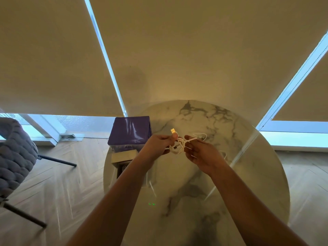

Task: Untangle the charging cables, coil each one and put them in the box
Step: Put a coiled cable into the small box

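Observation:
A knot of white charging cables (179, 145) hangs between my two hands above the round marble table (248, 174). My left hand (157, 145) grips the bundle, with a USB plug (173, 130) sticking up above its fingers. My right hand (200, 153) pinches a white strand that runs out from the knot. More white cable (202, 135) loops behind my right hand onto the table. A small open cardboard box (124, 156) sits at the table's left edge, partly hidden by my left forearm.
A purple glossy box (130, 133) stands at the table's far left, just behind the cardboard box. A grey woven chair (14, 153) with dark metal legs is on the wooden floor to the left. Window blinds rise behind the table.

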